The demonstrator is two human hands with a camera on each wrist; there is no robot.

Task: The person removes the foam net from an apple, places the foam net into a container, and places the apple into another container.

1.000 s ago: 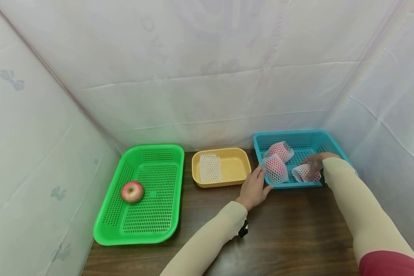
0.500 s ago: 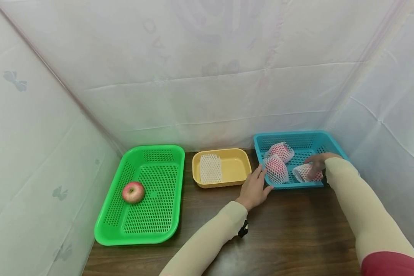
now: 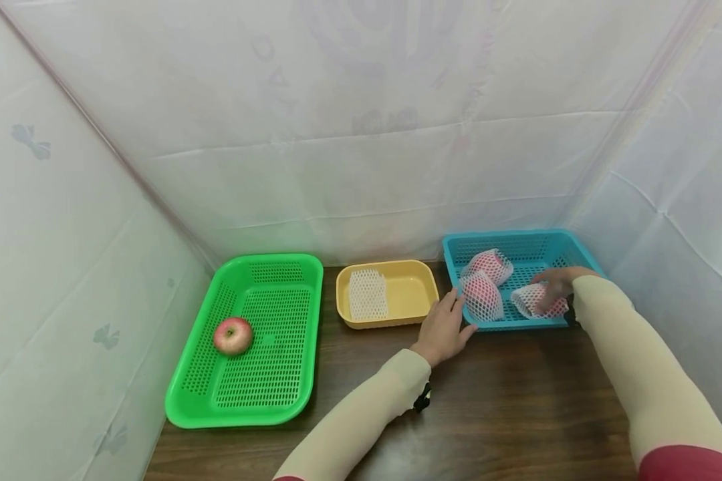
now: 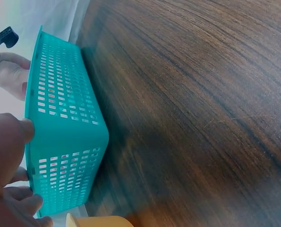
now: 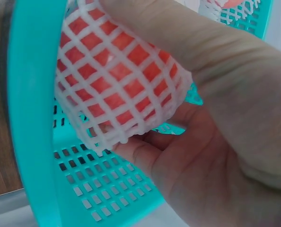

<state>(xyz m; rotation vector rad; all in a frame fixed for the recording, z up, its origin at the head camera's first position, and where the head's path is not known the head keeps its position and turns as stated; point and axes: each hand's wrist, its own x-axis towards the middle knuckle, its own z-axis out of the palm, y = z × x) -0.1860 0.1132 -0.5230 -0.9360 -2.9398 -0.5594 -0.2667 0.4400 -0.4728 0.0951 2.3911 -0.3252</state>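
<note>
Resting extended fingers [image 3: 448, 303] on a blue perforated plastic basket [image 3: 505, 234], the left hand [image 3: 441, 332] lies apart from the right hand [image 3: 558, 280], which grips a white-foam-netted red fruit [image 5: 119, 78], probably an apple, inside it.

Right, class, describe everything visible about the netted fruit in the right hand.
Rounded and red, the netted fruit wears a white, foam-like mesh sleeve extending past one end. It is inside the blue basket, toward its near side, gripped by the right hand. No stem shows. Whether it touches the basket is unclear.
</note>
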